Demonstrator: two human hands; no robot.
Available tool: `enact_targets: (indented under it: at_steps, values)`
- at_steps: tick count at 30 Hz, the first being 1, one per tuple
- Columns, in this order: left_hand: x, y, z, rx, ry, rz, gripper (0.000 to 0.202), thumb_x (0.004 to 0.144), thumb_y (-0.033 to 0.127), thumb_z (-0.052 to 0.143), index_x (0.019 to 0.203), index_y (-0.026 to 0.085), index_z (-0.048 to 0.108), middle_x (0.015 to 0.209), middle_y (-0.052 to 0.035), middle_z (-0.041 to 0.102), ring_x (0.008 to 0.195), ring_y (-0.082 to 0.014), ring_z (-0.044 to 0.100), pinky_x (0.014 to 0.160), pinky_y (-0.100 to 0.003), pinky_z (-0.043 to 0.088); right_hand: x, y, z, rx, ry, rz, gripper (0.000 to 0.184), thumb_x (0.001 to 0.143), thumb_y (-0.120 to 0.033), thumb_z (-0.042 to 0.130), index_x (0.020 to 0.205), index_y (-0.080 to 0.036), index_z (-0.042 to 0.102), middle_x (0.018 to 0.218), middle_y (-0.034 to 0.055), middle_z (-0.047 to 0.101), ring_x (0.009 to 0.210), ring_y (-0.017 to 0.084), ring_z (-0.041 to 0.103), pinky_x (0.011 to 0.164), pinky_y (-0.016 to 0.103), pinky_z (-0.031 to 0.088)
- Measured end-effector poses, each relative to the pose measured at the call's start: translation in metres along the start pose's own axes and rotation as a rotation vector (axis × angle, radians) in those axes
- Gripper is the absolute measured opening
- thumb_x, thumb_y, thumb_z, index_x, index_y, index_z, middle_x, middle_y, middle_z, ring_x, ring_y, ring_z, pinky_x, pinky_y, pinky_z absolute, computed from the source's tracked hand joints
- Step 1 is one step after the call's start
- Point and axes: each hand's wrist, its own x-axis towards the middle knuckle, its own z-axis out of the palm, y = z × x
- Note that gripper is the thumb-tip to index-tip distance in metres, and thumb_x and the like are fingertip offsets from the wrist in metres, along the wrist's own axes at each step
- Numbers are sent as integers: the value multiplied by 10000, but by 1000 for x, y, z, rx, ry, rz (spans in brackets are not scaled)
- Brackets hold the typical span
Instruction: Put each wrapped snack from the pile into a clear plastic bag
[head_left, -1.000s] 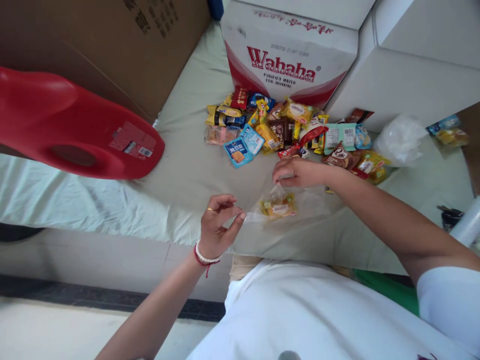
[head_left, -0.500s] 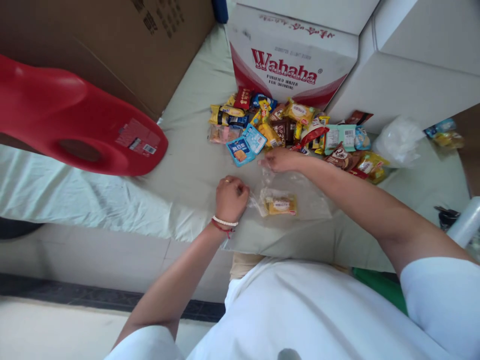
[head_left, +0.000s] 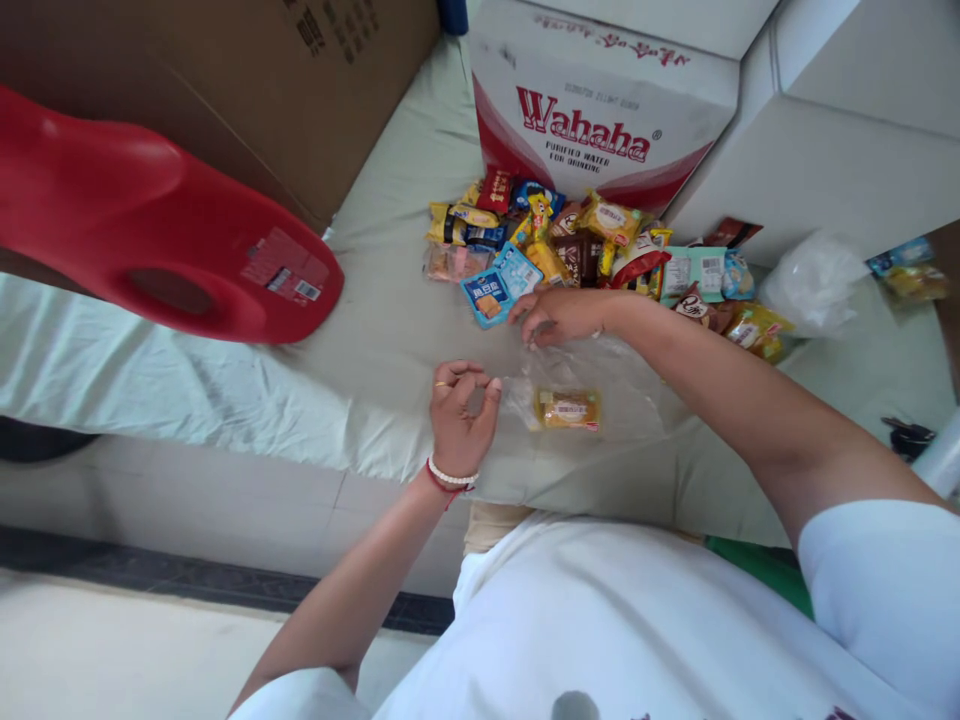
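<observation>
A clear plastic bag (head_left: pixel 634 385) lies flat on the cloth with one yellow wrapped snack (head_left: pixel 568 408) inside it. My left hand (head_left: pixel 461 415) is at the bag's left end, thumb and fingertips pinched together on its edge. Above the bag reaches my right hand (head_left: pixel 559 315), fingers bent and apart, with nothing visible in them. Its fingertips are beside a blue snack packet (head_left: pixel 491 295), possibly touching it. Behind that hand sits a heap of mixed snacks, including a brown packet (head_left: pixel 574 258) and a yellow packet (head_left: pixel 611 218).
A white Wahaha carton (head_left: pixel 600 90) stands right behind the snacks. On the left are a large red plastic jug (head_left: pixel 225 260) and a brown cardboard box (head_left: pixel 247 90). A crumpled clear bag (head_left: pixel 810 285) rests at the right, with more packets (head_left: pixel 911 275) beyond it.
My right hand has shifted slightly toward the blue packet and its fingers have spread. The left hand's fingers have lifted and straightened somewhat. The whole view has shifted slightly.
</observation>
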Motion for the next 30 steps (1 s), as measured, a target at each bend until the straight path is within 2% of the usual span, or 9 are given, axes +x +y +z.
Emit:
enact_targets:
  at_steps: [6, 9, 12, 15, 19, 23, 25, 27, 30]
  values:
    - [7, 12, 10, 128, 5, 152, 131, 907, 291, 620, 805, 208, 620, 1156, -109, 564, 1209, -277, 528, 1033, -475, 463, 43, -15, -3, -118, -34, 83, 151, 913, -246, 621, 923, -185, 758, 1031, 45, 732, 1016, 219, 619, 991, 351, 388]
    - [22, 8, 29, 177, -97, 23, 142, 841, 301, 683, 880, 198, 594, 1219, -143, 556, 1184, -300, 570, 957, -455, 503, 58, -27, -6, -126, -35, 200, 168, 940, -244, 601, 901, -160, 741, 959, 63, 727, 902, 203, 625, 819, 300, 399]
    - [39, -1, 42, 241, -133, -215, 451, 740, 316, 770, 1109, 177, 552, 1217, -168, 580, 1037, -298, 647, 824, -404, 519, 59, -35, -8, -87, 52, 279, 213, 994, -258, 543, 979, -149, 725, 1008, 84, 729, 894, 194, 622, 754, 281, 378]
    - [53, -10, 40, 281, -206, -383, 524, 763, 294, 738, 1217, 170, 508, 956, -98, 669, 856, -278, 675, 744, -369, 489, 46, -34, -8, 14, 117, 285, 306, 1030, -373, 518, 1161, -150, 682, 1111, 89, 722, 941, 185, 623, 762, 255, 385]
    - [62, -21, 26, 224, -273, -424, 321, 802, 259, 657, 1108, 190, 589, 706, -5, 629, 712, -218, 635, 704, -317, 452, 19, -20, -5, 28, 61, 393, 530, 892, -415, 732, 1330, -142, 607, 1070, 84, 721, 877, 190, 627, 725, 247, 391]
    - [60, -29, 20, 126, -241, -446, 371, 776, 296, 666, 1123, 177, 607, 689, 17, 611, 674, -175, 601, 664, -275, 424, -6, -17, -4, -39, 96, 479, 237, 856, -215, 736, 1084, -149, 731, 936, 57, 716, 815, 183, 619, 706, 262, 386]
    - [58, -31, 21, 84, -238, -450, 436, 759, 307, 677, 1165, 169, 600, 676, 25, 596, 658, -169, 586, 646, -268, 410, -19, -32, 1, -70, 215, 436, 159, 932, -202, 632, 1036, -169, 748, 955, 54, 705, 851, 181, 621, 728, 267, 392]
    - [57, -31, 23, 36, -265, -453, 330, 759, 316, 669, 1055, 175, 635, 669, 22, 591, 637, -160, 569, 631, -266, 402, -33, -55, 12, -172, 279, 367, 240, 992, -221, 533, 1090, -193, 750, 986, 70, 684, 878, 199, 613, 729, 287, 392]
    - [57, -31, 22, -31, -293, -461, 121, 775, 293, 627, 835, 189, 614, 655, 19, 593, 595, -138, 552, 610, -258, 397, -55, -91, 42, -359, 190, 272, 354, 998, -200, 476, 1270, -239, 699, 1005, 105, 652, 912, 249, 593, 683, 318, 385]
